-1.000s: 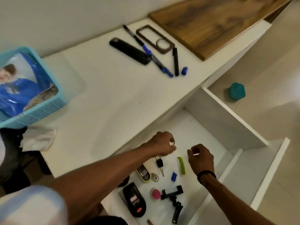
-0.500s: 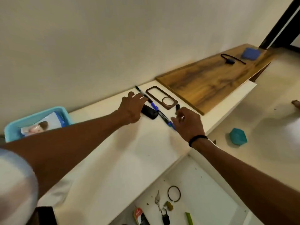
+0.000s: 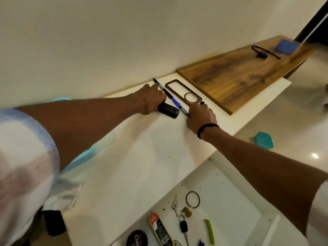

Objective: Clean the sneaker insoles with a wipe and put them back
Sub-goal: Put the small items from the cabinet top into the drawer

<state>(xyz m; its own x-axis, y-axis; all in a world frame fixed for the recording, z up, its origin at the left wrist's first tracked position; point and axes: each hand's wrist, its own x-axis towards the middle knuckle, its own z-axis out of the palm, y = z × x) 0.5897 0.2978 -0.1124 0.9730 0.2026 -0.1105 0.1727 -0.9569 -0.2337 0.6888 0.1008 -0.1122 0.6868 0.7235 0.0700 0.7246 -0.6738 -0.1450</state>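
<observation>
While L hand grips black case, fingers curl over it.

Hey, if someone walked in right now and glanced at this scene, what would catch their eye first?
Two outstretched arms: the left hand grips a black case on the white counter, while the right hand curls over markers beside it. Behind them lies a wooden board; below, an open drawer holds keys and shoe polish.

Left hand grips black case on counter.
</observation>
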